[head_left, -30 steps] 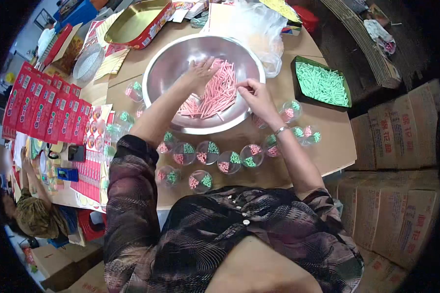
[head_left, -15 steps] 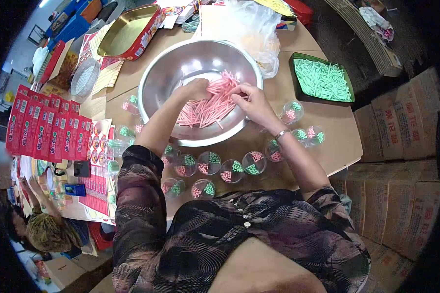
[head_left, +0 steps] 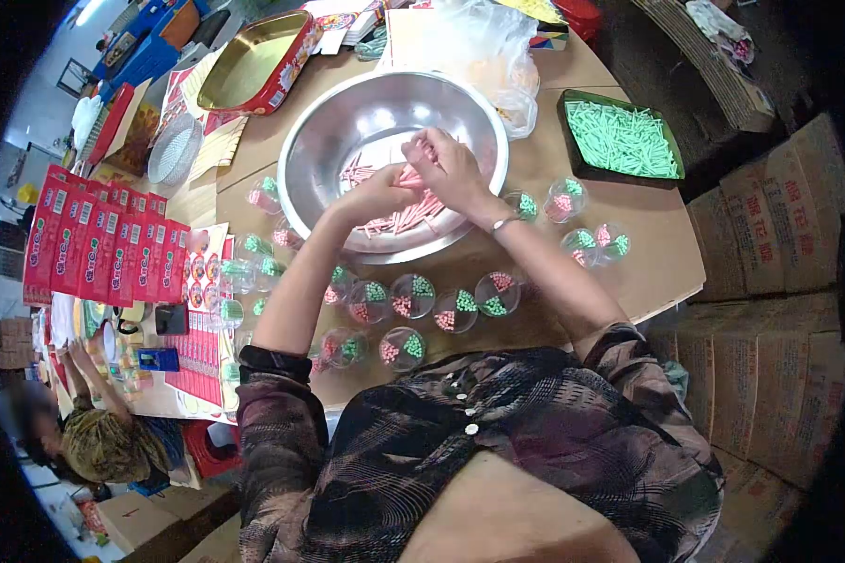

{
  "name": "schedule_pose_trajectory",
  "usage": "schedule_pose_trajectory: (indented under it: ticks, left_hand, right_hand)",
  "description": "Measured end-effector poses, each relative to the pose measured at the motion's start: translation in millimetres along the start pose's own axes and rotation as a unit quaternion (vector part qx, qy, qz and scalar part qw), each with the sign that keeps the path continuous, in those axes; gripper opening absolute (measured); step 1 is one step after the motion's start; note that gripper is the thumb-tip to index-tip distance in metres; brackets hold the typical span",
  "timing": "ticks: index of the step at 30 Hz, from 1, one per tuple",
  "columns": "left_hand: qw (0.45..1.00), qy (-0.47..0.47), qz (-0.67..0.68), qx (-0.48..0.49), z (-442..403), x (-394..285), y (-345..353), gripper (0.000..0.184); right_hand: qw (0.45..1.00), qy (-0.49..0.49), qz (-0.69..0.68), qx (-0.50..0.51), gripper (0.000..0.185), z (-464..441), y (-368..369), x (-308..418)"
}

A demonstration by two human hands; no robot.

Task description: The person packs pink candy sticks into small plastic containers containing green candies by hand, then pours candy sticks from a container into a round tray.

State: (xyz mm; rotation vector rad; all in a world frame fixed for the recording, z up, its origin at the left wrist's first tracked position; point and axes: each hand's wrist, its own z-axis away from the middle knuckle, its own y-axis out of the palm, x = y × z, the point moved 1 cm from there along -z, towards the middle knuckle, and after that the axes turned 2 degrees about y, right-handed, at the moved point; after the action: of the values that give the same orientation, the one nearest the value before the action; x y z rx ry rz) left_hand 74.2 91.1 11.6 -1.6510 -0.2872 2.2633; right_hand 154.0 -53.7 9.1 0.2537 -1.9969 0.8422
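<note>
A large steel bowl (head_left: 300, 150) holds a loose heap of thin pink sticks (head_left: 408, 221). Over the bowl, my left hand (head_left: 382, 195) is closed around a bundle of pink sticks, whose ends show between the two hands. My right hand (head_left: 449, 171) is against that bundle, fingers curled in, with pink showing at the fingertips; the palm is hidden. Several clear round cups (head_left: 411, 296), filled with pink and green sticks standing on end in separate sections, are below and around the bowl.
At the right, a dark tray (head_left: 620, 174) holds green sticks (head_left: 620, 139). Behind the bowl lie a plastic bag (head_left: 488, 56) and a red-gold tin (head_left: 253, 66). Red packets (head_left: 103, 244) stand at left; a person (head_left: 113, 441) works beyond. Cardboard boxes (head_left: 779, 216) are stacked right.
My hands have come together above the bowl, and a bundle of pink sticks is now between them. The heap in the bowl looks smaller. The view has shifted slightly.
</note>
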Motion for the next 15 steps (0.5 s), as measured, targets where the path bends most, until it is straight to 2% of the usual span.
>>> schedule_pose_trajectory:
  ticks: [2, 3, 7, 8, 12, 15]
  left_hand:
    - [1.000, -0.007, 0.020, -0.006, 0.7, 3.0, 2.9, 0.028]
    - [1.000, -0.006, 0.021, -0.007, 0.7, 5.1, 5.5, 0.028]
    - [0.980, 0.106, -0.041, -0.161, 0.3, 11.2, 12.7, 0.059]
    - [0.980, 0.107, -0.039, -0.161, 0.4, 10.4, 12.6, 0.059]
    - [0.990, 0.102, -0.045, -0.085, -2.5, 6.0, 9.2, 0.078]
    - [0.981, 0.099, -0.109, -0.128, 1.6, 11.8, 8.8, 0.080]
  right_hand:
    - [0.996, -0.025, 0.086, 0.016, 0.025, -1.0, 0.6, 4.0]
    - [0.996, -0.025, 0.087, 0.018, 0.025, -2.1, 1.1, 2.2]
    - [0.993, 0.092, -0.071, -0.006, 0.025, -9.1, 3.9, -11.4]
    - [0.993, 0.092, -0.069, -0.006, 0.025, -8.1, 4.5, -10.7]
    - [0.999, 0.030, -0.007, 0.024, 0.022, -4.9, 9.7, -6.1]
    - [0.999, 0.035, -0.021, 0.021, 0.019, -4.4, 9.5, -5.2]
